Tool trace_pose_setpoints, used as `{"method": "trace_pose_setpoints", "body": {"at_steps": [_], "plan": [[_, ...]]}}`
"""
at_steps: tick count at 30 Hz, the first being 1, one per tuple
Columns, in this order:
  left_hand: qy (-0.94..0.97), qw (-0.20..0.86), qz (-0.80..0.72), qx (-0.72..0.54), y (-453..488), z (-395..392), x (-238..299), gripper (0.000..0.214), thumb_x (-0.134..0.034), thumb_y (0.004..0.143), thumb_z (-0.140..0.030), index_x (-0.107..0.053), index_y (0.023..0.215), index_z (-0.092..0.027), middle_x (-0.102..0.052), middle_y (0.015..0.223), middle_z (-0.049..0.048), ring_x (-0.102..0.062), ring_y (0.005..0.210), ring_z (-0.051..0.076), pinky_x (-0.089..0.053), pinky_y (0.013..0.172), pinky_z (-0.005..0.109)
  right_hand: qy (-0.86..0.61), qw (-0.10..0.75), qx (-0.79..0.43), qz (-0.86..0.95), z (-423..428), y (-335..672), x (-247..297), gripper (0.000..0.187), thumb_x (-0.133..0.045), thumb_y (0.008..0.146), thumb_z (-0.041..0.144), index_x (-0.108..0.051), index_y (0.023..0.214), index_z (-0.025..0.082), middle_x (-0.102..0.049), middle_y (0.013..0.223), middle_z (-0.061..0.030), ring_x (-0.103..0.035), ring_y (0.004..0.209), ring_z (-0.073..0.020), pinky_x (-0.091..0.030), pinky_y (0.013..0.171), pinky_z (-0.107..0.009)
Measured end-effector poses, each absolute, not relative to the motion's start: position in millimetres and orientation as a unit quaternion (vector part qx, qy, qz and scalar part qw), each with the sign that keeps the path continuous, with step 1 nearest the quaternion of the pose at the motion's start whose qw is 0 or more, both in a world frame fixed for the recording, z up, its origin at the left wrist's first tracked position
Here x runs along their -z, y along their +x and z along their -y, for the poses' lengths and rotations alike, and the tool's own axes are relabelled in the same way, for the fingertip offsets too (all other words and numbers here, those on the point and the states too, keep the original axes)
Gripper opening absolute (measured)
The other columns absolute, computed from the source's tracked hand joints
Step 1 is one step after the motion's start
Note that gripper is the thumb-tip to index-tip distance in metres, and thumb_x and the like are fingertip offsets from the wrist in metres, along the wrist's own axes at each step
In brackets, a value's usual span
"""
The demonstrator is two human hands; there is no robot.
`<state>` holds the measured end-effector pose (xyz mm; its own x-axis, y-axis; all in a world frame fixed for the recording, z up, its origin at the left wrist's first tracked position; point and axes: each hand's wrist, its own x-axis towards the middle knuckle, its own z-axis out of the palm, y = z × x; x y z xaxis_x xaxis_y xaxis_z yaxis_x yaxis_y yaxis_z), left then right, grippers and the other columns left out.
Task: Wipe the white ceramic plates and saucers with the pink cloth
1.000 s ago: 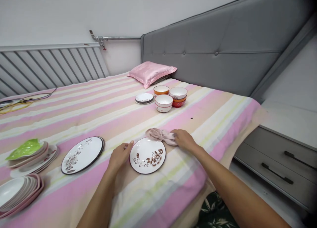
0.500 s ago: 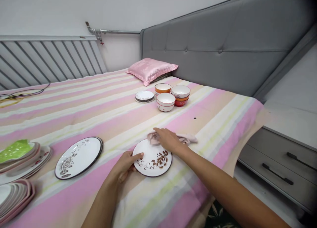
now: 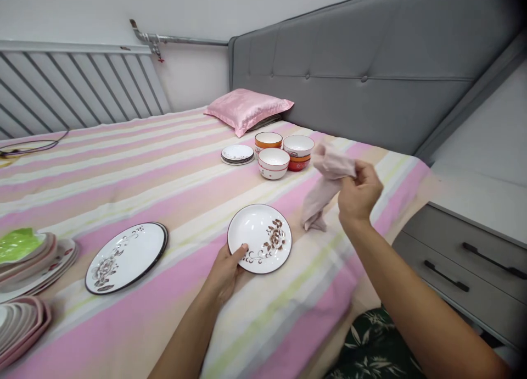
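My left hand (image 3: 228,270) grips the lower left rim of a round white plate (image 3: 256,237), thumb on top. The plate has a dark edge and brown flowers, and it tilts slightly toward me above the bed. To its right, my right hand (image 3: 361,191) is closed around a pale pink cloth (image 3: 325,184), which hangs crumpled in the air, apart from the plate. Left of my left hand lie oval white plates (image 3: 127,258) with dark rims and a floral print, stacked on the bedspread.
Stacked bowls (image 3: 274,163) and small plates (image 3: 237,153) stand toward the headboard (image 3: 349,66), near a pink pillow (image 3: 249,109). More dishes (image 3: 68,258) pile up at the left, with a green leaf-shaped dish (image 3: 20,246) on top. A drawer cabinet (image 3: 457,263) stands right of the striped bed.
My right hand has lifted the cloth off the plate and moved it up and to the right. My left hand has raised the plate slightly and tilted it.
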<state>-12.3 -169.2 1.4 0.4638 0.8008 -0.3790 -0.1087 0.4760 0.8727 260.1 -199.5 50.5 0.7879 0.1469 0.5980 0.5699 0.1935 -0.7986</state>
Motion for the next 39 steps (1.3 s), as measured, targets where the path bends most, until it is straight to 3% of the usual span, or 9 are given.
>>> {"method": "trace_pose_setpoints", "body": {"at_steps": [4, 12, 15, 18, 26, 29, 33, 36, 39], "plan": [[0.411, 0.758, -0.391, -0.322, -9, 173, -1, 0.040, -0.064, 0.073, -0.026, -0.053, 0.110, -0.013, -0.065, 0.106, 0.0157, -0.063, 0.091, 0.025, -0.051, 0.080, 0.037, -0.586, 0.730, 0.169, 0.309, 205, 253, -54, 0.029, -0.043, 0.070, 0.013, -0.059, 0.094, 0.019, -0.060, 0.092, -0.0024, -0.055, 0.087, -0.0156, -0.042, 0.078, -0.029], [0.418, 0.773, -0.406, -0.251, -7, 173, -1, 0.045, -0.066, 0.072, -0.028, -0.053, 0.111, -0.012, -0.067, 0.101, 0.0164, -0.065, 0.085, 0.026, -0.053, 0.074, 0.036, -0.538, 0.630, -0.322, 0.458, 198, 209, -25, 0.028, -0.053, 0.067, 0.019, -0.061, 0.094, 0.021, -0.062, 0.105, -0.0047, -0.059, 0.090, -0.0190, -0.046, 0.075, -0.032], [0.418, 0.771, -0.419, -0.236, -7, 173, 0, 0.046, -0.065, 0.072, -0.030, -0.053, 0.112, -0.013, -0.067, 0.100, 0.0160, -0.065, 0.084, 0.026, -0.054, 0.073, 0.036, -0.530, 0.551, -0.327, 0.555, 202, 213, -24, 0.027, -0.048, 0.067, 0.013, -0.066, 0.086, 0.020, -0.058, 0.115, -0.0048, -0.051, 0.108, -0.0196, -0.036, 0.093, -0.036], [0.415, 0.768, -0.426, -0.239, -7, 173, 0, 0.045, -0.065, 0.072, -0.032, -0.053, 0.112, -0.013, -0.067, 0.099, 0.0157, -0.066, 0.083, 0.026, -0.054, 0.073, 0.036, -0.572, 0.504, -0.274, 0.586, 205, 222, -19, 0.033, -0.037, 0.067, 0.007, -0.067, 0.075, 0.020, -0.059, 0.113, -0.0038, -0.050, 0.110, -0.0185, -0.029, 0.098, -0.038], [0.374, 0.765, -0.412, -0.325, -8, 168, 3, 0.039, -0.064, 0.073, -0.024, -0.056, 0.108, -0.010, -0.067, 0.100, 0.0159, -0.065, 0.086, 0.026, -0.054, 0.075, 0.036, -0.647, 0.487, -0.197, 0.552, 209, 222, -19, 0.018, -0.050, 0.064, 0.015, -0.064, 0.075, 0.020, -0.061, 0.106, -0.0055, -0.054, 0.101, -0.0198, -0.042, 0.080, -0.031], [0.365, 0.755, -0.414, -0.354, -9, 165, 4, 0.038, -0.063, 0.074, -0.023, -0.056, 0.109, -0.011, -0.066, 0.103, 0.0150, -0.064, 0.088, 0.025, -0.055, 0.075, 0.035, -0.621, 0.483, -0.243, 0.567, 211, 220, -23, 0.012, -0.052, 0.065, 0.020, -0.062, 0.072, 0.019, -0.062, 0.104, -0.0056, -0.054, 0.098, -0.0213, -0.041, 0.081, -0.034], [0.377, 0.738, -0.423, -0.366, -7, 167, 1, 0.037, -0.063, 0.075, -0.024, -0.056, 0.109, -0.013, -0.066, 0.103, 0.0140, -0.064, 0.089, 0.024, -0.055, 0.075, 0.033, -0.542, 0.562, -0.335, 0.527, 210, 219, -22, 0.023, -0.040, 0.073, 0.025, -0.058, 0.062, 0.018, -0.064, 0.092, -0.0047, -0.055, 0.096, -0.0200, -0.038, 0.084, -0.033], [0.395, 0.732, -0.421, -0.362, -5, 171, 0, 0.038, -0.063, 0.074, -0.027, -0.056, 0.108, -0.013, -0.066, 0.104, 0.0144, -0.064, 0.090, 0.025, -0.054, 0.077, 0.035, -0.542, 0.604, -0.399, 0.427, 208, 216, -20, 0.037, -0.036, 0.080, 0.040, -0.055, 0.058, 0.017, -0.062, 0.076, -0.0029, -0.057, 0.077, -0.0158, -0.041, 0.072, -0.028], [0.403, 0.729, -0.414, -0.366, -3, 174, 1, 0.040, -0.064, 0.074, -0.028, -0.055, 0.110, -0.013, -0.066, 0.105, 0.0144, -0.064, 0.091, 0.025, -0.053, 0.079, 0.037, -0.569, 0.591, -0.428, 0.379, 208, 211, -16, 0.034, -0.048, 0.075, 0.048, -0.052, 0.060, 0.018, -0.052, 0.059, 0.0023, -0.047, 0.052, -0.0097, -0.036, 0.052, -0.022]]}}
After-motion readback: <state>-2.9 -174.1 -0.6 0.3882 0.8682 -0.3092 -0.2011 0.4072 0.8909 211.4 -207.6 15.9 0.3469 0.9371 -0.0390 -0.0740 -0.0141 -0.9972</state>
